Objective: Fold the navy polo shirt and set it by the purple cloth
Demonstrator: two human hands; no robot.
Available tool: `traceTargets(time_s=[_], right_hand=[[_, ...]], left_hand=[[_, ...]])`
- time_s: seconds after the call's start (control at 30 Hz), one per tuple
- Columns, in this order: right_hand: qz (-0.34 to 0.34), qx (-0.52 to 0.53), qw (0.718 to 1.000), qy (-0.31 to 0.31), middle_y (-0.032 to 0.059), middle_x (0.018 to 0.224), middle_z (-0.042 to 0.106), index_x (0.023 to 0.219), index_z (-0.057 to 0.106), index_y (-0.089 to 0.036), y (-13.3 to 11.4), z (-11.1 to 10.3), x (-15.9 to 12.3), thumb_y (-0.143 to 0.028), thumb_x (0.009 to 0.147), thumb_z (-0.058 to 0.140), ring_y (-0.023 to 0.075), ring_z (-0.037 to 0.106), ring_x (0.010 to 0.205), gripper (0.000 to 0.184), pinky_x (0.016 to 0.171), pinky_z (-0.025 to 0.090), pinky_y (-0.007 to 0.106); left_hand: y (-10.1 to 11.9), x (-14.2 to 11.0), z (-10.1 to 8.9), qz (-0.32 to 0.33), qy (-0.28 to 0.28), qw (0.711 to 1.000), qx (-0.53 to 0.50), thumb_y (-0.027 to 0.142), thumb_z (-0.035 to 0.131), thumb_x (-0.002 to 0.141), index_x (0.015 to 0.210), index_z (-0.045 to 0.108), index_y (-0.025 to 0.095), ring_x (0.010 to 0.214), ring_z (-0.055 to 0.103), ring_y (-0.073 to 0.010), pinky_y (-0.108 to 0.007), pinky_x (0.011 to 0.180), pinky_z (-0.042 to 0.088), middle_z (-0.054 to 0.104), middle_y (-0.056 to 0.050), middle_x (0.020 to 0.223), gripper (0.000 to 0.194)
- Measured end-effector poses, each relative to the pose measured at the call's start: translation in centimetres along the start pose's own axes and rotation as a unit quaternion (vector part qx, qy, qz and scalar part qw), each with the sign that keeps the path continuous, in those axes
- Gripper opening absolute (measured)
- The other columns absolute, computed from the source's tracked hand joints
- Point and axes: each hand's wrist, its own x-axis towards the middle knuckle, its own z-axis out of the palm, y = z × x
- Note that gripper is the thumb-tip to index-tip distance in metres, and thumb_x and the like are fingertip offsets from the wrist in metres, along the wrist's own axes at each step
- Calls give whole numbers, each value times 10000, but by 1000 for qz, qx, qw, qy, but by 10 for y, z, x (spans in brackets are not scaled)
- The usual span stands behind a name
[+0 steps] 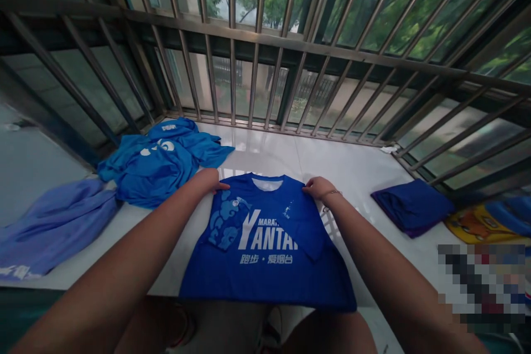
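Note:
A dark blue T-shirt (265,282) with white lettering lies front up on the white ledge before me, its hem at the ledge's near edge. Both sleeves are folded inward across the chest. My left hand (209,180) pinches the shirt at its left shoulder. At the opposite shoulder, my right hand (320,188) grips the fabric between thumb and fingers. The collar between my hands shows a pale inside.
Crumpled bright blue shirts (161,163) and a lavender garment (62,227) lie to the left. On the right are a folded navy garment (412,207) and a yellow printed item (477,224). Metal window bars (257,38) rise behind the ledge (282,149).

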Motion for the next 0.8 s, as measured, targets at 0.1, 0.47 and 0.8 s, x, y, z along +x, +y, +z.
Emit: traceTargets(time_s=[0.1,0.47,0.8], right_hand=[[12,41,999,-24,58,736,805,765,808,-200,-1,-2,5,-298,852,871,222,804,810,145,750,554,256],[-81,267,948,150,66,1094,849,1193,626,-235,-2,-29,-42,-385,1071,598,166,821,919,196,789,649,258],[-243,161,931,219,114,1105,847,1100,821,-260,82,27,-197,-535,1013,635,335,802,1061,344,936,670,512]], left_hand=[[0,3,-5,-67,-83,994,-32,393,1006,572,566,660,213,730,747,-364,-423,722,566,665,-86,557,390],[33,-43,-40,4,60,943,-327,489,747,921,1043,570,243,871,796,-208,-314,772,617,807,-39,941,326],[-61,-178,15,196,100,969,-113,459,640,920,1105,764,263,1220,742,-357,-545,1123,540,823,-113,1234,297]])
